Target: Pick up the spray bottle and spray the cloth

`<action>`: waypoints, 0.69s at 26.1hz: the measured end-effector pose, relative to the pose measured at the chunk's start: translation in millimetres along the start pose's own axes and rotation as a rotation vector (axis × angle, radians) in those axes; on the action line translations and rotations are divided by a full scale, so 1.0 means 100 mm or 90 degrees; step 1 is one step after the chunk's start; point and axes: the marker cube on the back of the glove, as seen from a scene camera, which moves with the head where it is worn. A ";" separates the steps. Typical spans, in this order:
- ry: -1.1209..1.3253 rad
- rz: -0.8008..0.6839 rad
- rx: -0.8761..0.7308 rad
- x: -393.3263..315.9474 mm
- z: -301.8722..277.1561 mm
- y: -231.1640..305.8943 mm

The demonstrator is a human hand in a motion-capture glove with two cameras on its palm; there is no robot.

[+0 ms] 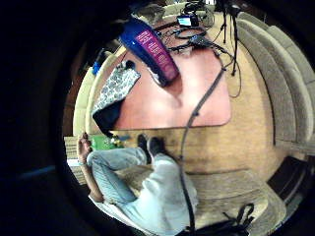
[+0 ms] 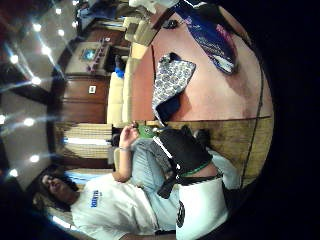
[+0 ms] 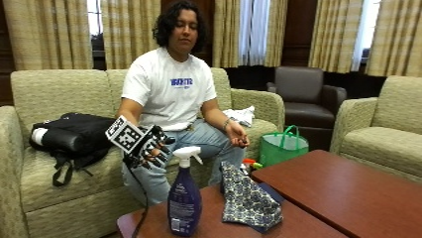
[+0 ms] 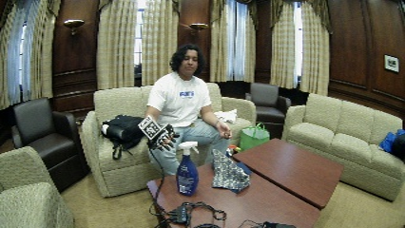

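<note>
standing spray bottle (image 3: 184,196), patterned cloth (image 3: 246,199) beside (apart)

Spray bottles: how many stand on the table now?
1. The blue spray bottle stands upright on the table, beside the patterned cloth. The gloved right hand is above it, not touching.

You're in a dark wood-panelled room (image 4: 76,61) with tall windows behind checked curtains (image 4: 117,45) and two wall sconces (image 4: 73,22). Pale green sofas (image 4: 345,128) and dark leather armchairs (image 4: 269,100) ring reddish-brown tables (image 4: 288,168). The floor looks like tan carpet (image 4: 120,209), though it's hard to tell.
</note>
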 end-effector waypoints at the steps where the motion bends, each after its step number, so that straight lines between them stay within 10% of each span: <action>1: -0.030 0.002 -0.002 0.01 0.00 -0.07; 18: -0.278 0.068 0.016 0.20 0.11 -1.17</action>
